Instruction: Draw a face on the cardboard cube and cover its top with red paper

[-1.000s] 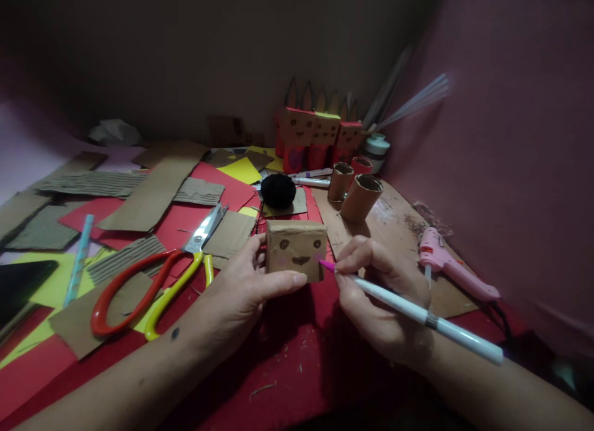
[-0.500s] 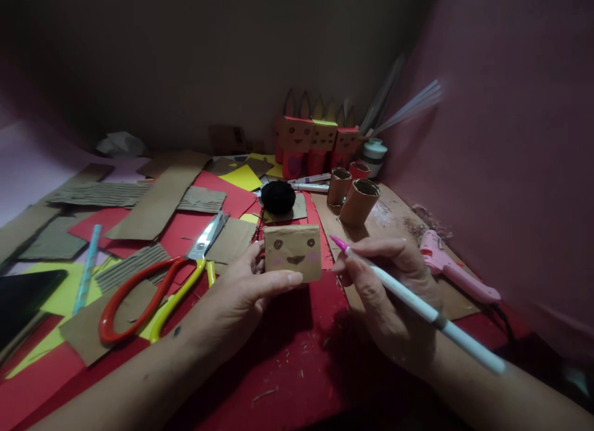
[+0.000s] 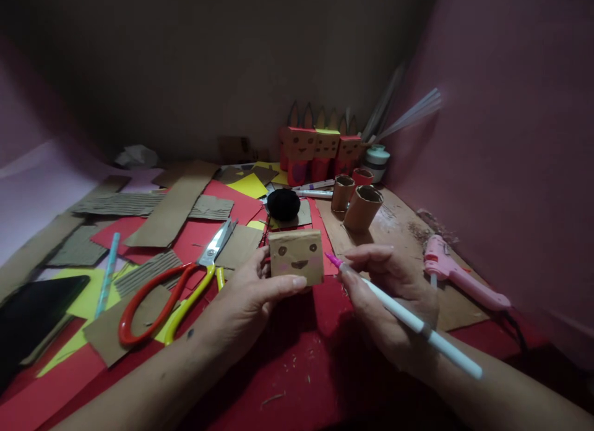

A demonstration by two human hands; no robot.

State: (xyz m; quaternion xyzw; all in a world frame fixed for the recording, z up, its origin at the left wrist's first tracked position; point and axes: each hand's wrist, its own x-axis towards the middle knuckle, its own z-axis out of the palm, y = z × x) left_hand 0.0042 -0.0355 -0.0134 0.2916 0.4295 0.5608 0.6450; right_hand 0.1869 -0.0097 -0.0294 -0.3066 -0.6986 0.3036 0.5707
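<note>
Where the marker (image 3: 403, 312) earlier met the box (image 3: 296, 254), a gap shows.

On my feed I have a small tan cardboard box (image 3: 297, 244) upright in the left hand (image 3: 253, 295), its drawn face turned toward me. I make out two round dark eyes, a brown mouth or muzzle low in the middle, and soft pink cheek patches on either side; the top edge looks folded and slightly rough. In the right hand (image 3: 394, 301) I see a white marker (image 3: 452, 352) with a grey band, slanting down to the right, its uncapped magenta tip just beside the box's right edge.
</note>
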